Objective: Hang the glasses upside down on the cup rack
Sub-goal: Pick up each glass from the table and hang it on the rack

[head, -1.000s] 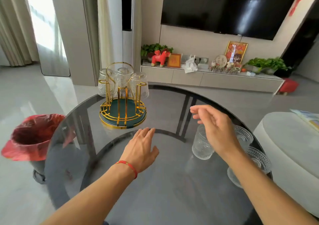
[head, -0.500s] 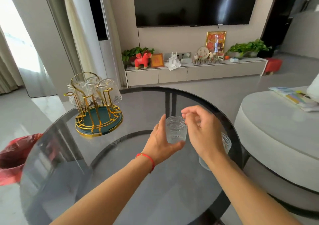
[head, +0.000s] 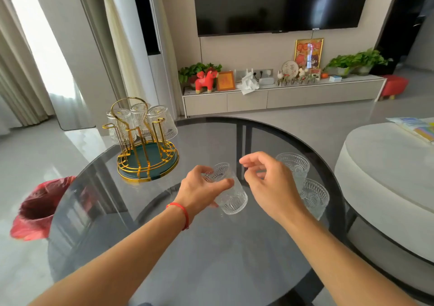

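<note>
Three glasses [head: 141, 123] already hanging mouth-down on the cup rack [head: 146, 157] at ten o'clock. Left hand [head: 202, 189] fingers clasping a fourth glass [head: 231, 194], tilted above the worktop [head: 211, 258]. Right hand [head: 270, 186] loose, gripping nothing. Two more glasses [head: 305, 183] waiting at three o'clock.
</note>
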The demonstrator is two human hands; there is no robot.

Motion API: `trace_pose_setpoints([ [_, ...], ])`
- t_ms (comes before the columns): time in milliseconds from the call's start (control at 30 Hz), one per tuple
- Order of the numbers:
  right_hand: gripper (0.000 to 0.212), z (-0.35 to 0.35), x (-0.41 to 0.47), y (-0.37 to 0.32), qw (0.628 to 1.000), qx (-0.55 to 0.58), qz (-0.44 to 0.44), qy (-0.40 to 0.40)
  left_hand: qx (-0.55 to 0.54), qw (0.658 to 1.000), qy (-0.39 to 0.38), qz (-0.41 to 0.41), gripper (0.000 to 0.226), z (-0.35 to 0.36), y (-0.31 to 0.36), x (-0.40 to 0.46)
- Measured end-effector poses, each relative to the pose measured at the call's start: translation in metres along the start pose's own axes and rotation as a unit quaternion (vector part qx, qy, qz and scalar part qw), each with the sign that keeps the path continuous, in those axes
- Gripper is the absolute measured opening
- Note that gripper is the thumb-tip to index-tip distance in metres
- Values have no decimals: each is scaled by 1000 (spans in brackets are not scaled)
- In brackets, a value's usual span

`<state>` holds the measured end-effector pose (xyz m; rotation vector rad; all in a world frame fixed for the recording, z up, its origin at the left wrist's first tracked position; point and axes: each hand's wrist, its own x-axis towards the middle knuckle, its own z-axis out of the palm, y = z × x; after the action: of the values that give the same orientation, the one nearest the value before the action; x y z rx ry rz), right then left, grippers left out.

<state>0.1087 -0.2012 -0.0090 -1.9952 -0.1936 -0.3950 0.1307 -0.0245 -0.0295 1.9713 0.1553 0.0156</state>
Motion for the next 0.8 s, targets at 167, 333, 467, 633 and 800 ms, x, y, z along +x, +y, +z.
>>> trace_pose_setpoints([
  [167,30,36,0,4,992,23,81,-95,-191,979,11,-74,73,-37,-20,-9],
  [333,30,75,-2,0,937,220,223,-155,-308,945,-57,-95,59,-57,-31,-6],
  [467,29,93,8,7,904,314,252,-143,-238,968,-64,-52,75,-77,-46,9],
  [633,31,83,23,19,897,326,285,-83,344,928,84,115,65,-94,-74,34],
  [800,54,99,44,-15,908,356,208,-73,448,891,26,66,82,-105,-102,47],
])
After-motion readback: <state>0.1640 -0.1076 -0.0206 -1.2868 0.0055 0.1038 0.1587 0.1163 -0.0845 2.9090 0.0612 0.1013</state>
